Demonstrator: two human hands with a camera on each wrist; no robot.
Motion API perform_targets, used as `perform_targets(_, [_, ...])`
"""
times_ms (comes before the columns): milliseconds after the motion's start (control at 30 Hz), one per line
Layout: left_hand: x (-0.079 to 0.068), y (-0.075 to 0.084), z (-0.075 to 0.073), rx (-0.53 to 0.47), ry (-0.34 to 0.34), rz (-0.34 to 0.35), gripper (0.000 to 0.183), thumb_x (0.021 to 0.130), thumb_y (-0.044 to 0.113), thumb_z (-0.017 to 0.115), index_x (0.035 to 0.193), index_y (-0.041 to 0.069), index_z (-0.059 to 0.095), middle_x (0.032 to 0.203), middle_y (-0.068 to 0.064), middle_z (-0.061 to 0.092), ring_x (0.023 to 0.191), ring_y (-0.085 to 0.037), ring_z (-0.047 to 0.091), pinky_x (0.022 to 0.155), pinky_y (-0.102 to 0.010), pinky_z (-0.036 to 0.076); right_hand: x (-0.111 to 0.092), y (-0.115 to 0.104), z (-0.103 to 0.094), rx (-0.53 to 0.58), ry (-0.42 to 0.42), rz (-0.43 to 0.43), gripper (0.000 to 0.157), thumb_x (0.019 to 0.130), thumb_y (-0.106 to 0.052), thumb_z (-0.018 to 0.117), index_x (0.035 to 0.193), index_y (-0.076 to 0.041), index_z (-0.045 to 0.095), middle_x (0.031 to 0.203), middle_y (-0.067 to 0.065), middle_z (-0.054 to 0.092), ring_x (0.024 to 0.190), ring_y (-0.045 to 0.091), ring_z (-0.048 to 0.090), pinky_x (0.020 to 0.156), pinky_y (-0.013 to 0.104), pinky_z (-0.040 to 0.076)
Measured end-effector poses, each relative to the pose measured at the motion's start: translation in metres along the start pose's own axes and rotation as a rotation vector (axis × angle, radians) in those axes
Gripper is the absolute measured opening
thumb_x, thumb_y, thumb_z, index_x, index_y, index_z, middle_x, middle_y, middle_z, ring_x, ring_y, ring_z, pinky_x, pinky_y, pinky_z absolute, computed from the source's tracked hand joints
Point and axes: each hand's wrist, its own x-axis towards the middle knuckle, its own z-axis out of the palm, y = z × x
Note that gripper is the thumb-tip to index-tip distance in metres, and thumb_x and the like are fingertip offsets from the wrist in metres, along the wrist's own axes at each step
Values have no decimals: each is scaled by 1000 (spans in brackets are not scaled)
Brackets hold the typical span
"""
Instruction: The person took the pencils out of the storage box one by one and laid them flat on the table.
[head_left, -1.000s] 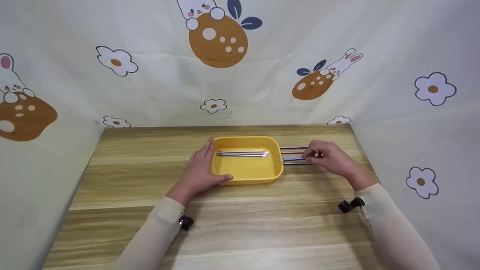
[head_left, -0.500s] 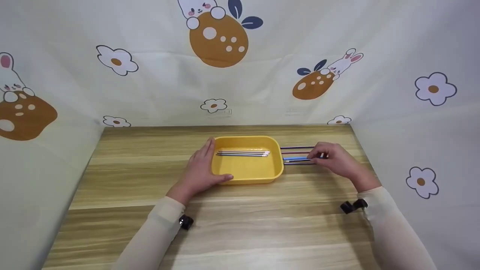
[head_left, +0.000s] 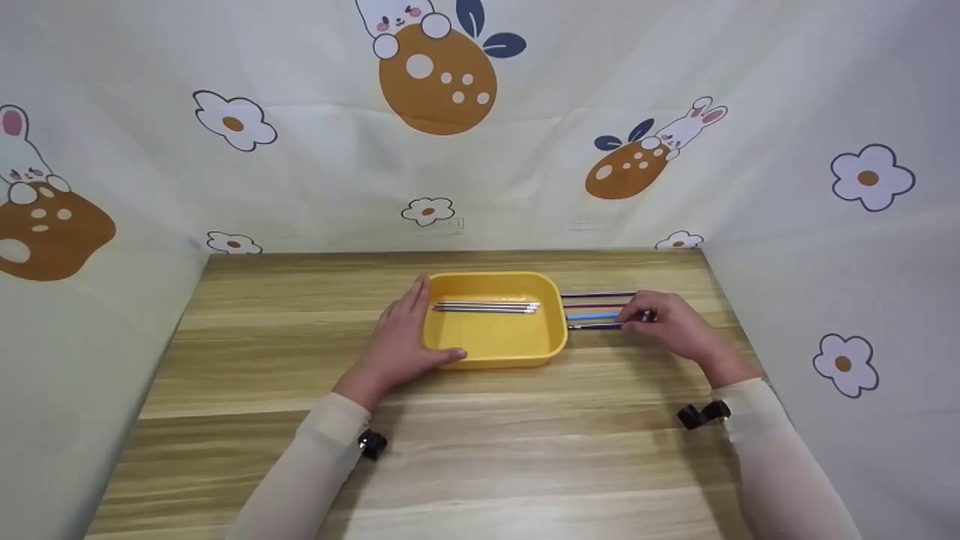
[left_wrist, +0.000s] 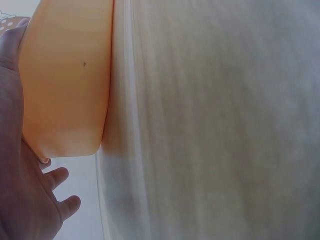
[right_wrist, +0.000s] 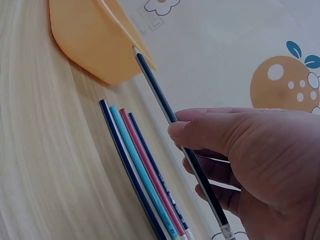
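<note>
**Right hand (head_left: pixel 667 322) pinches a dark, pale-striped wooden pencil (right_wrist: pixel 200 172) beside a yellow rectangular plastic tray (head_left: pixel 495 341)**

The thumb and fingers close on the pencil's middle; its sharpened tip points toward the tray's right end, its silvery band away from it. Whether the tip touches the tray is unclear.

Right of the tray, four pencils lie roughly parallel on the wood-grain surface (head_left: pixel 517 450). From the near edge toward the far edge: a dark blue pencil (right_wrist: pixel 131 170), a light blue pencil (right_wrist: pixel 143 172), a red pencil (right_wrist: pixel 151 172) and a second dark blue pencil (right_wrist: pixel 145 145).

The left hand (head_left: pixel 397 337) is spread around the tray's left end, thumb along the near rim, fingers at the far left corner. Inside the tray, three slim greyish pencils (head_left: pixel 484 309) lie side by side, nearer its far wall. The tray stands near the surface's far edge.
</note>
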Motion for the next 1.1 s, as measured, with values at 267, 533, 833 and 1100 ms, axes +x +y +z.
perform_targets(267, [0, 1, 0, -12, -15, -14, 142, 82, 76, 84, 178, 9, 4, 186, -7, 5, 167, -41, 21, 135, -60, 16, -2, 11, 9, 19, 0, 48, 11, 96, 5, 80, 105, -1, 84, 101, 13, 77, 89, 12, 64, 75, 21, 51])
perform_targets(533, [0, 1, -1, -3, -16, -20, 143, 81, 79, 83, 179, 11, 3, 187, -7, 5, 167, -41, 21, 135, -59, 16, -4, 19, 16, 19, -15, 120, 10, 96, 2, 82, 105, -3, 84, 103, 10, 76, 91, 16, 65, 79, 21, 53])
perform_targets(833, [0, 0, 0, -4, -3, -4, 143, 81, 78, 84, 178, 9, 4, 186, -10, 7, 166, -43, 23, 135, -60, 17, -6, 28, 24, 31, -14, 101, 9, 97, 4, 81, 104, -1, 83, 105, 11, 78, 96, 18, 68, 83, 20, 54])
perform_targets(1100, [-1, 0, 0, -10, -2, -11, 144, 81, 78, 84, 178, 9, 4, 186, -9, 8, 166, -43, 23, 135, -60, 16, -5, 33, 28, 32, -13, 120, 10, 97, 2, 82, 104, -4, 84, 104, 6, 77, 97, 17, 66, 84, 21, 53])
